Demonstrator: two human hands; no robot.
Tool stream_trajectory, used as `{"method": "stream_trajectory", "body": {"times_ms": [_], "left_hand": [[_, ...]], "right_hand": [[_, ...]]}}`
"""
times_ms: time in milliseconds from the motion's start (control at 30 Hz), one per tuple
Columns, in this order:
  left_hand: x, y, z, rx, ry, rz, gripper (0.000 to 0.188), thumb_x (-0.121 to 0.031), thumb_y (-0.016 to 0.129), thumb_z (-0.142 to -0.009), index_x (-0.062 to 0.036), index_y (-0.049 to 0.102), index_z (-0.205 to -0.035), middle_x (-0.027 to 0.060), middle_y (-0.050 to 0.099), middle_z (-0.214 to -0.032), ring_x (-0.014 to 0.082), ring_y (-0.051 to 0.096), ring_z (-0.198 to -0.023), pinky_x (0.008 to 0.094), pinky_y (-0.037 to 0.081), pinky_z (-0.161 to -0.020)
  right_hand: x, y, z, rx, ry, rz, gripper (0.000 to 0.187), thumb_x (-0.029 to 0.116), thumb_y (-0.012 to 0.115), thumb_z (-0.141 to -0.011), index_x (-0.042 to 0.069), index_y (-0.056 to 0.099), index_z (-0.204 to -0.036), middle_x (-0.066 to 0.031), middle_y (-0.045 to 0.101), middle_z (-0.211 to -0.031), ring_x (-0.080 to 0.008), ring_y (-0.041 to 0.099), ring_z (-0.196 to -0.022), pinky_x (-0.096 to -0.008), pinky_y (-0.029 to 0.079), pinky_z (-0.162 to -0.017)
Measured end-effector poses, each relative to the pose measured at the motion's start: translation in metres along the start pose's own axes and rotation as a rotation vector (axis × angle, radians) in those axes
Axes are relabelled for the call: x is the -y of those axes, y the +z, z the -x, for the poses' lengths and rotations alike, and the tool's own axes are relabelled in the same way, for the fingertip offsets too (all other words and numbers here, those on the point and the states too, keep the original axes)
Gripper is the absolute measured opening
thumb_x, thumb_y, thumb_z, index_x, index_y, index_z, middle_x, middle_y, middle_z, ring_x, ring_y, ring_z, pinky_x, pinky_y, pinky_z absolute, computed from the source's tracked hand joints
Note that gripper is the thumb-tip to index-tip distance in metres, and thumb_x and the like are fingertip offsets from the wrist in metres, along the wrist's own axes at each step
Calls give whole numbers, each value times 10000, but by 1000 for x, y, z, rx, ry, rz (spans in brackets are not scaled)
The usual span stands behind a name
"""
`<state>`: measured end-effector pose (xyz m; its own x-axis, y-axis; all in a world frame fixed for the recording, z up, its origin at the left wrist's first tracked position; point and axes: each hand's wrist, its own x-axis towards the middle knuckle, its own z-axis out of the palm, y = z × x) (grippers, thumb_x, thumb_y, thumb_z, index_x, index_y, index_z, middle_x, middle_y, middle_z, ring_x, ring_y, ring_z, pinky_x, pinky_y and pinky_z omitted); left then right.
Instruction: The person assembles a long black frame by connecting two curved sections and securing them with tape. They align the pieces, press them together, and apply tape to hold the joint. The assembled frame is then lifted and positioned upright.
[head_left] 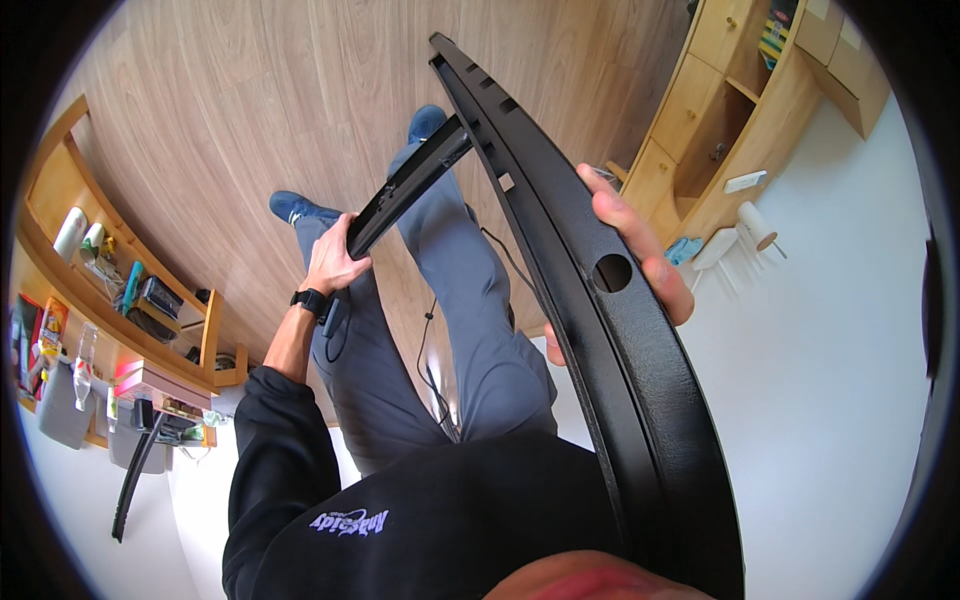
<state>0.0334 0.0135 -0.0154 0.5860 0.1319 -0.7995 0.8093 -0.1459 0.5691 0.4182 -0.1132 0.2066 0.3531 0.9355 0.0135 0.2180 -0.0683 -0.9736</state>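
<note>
Left hand (335, 262), centre left of the frame: fingers clenched around the lower end of a short black strip (408, 186), which slants up to the right toward the top centre. A black watch (310, 299) sits on that wrist.

Right hand (630, 250), centre right: fingers wrapped around the edge of a long curved black panel (640, 380), thumb side hidden behind it. The panel runs from the top centre down to the lower right edge, with a round hole (612, 272) just beside the fingertips and small slots near its upper end. The strip's upper end meets the panel's left edge; whether they touch cannot be told.

Below: grey trousers, blue shoes (300, 208), wooden floor (240, 100).

Upper right: wooden cabinet with drawers (690, 110). Left edge: curved wooden shelf (120, 300) holding bottles and boxes.
</note>
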Motion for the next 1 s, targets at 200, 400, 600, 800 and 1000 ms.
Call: {"method": "stream_trajectory", "body": {"times_ms": [200, 400, 600, 800, 1000], "left_hand": [[3, -2, -3, -17, 19, 14, 737, -257, 773, -705, -25, 539, -1365, 261, 700, -1234, 463, 667, -1177, 497, 544, -1000], [6, -2, 3, -42, 52, 2, 735, -267, 764, -714, -15, 531, -1363, 270, 692, -1253, 466, 653, -1200, 500, 540, -1025], [13, -3, 2, -48, 44, -22, 760, -269, 760, -733, -17, 517, -1407, 273, 688, -1283, 444, 657, -1217, 500, 546, -1025], [6, -1, 8, -132, 50, 32, 768, -267, 761, -717, -29, 538, -1412, 262, 694, -1290, 443, 667, -1216, 501, 545, -1039], [6, -6, 24, -104, 41, 49, 743, -263, 767, -719, -41, 545, -1392, 273, 706, -1261, 457, 670, -1199, 507, 540, -1032]], "right_hand": [[3, -14, -6, 64, 39, 59, 1024, 282, 893, -865, 223, 261, -1669, -343, 368, -1609, -547, 450, -1467, -667, 488, -1139], [8, -28, -18, 217, 96, 213, 1061, 372, 938, -803, 225, 318, -1651, -287, 398, -1599, -493, 477, -1465, -617, 531, -1131], [23, -34, -27, 325, 147, 501, 1113, 488, 963, -748, 205, 345, -1628, -247, 430, -1581, -450, 525, -1432, -572, 575, -1116], [9, -17, -17, 39, 97, 567, 1142, 688, 862, -759, 86, 321, -1565, -245, 489, -1495, -390, 606, -1332, -515, 565, -1128], [11, -10, -18, 92, 10, 707, 1057, 681, 856, -774, 95, 421, -1538, -203, 517, -1485, -381, 551, -1388, -521, 483, -1202]]}}
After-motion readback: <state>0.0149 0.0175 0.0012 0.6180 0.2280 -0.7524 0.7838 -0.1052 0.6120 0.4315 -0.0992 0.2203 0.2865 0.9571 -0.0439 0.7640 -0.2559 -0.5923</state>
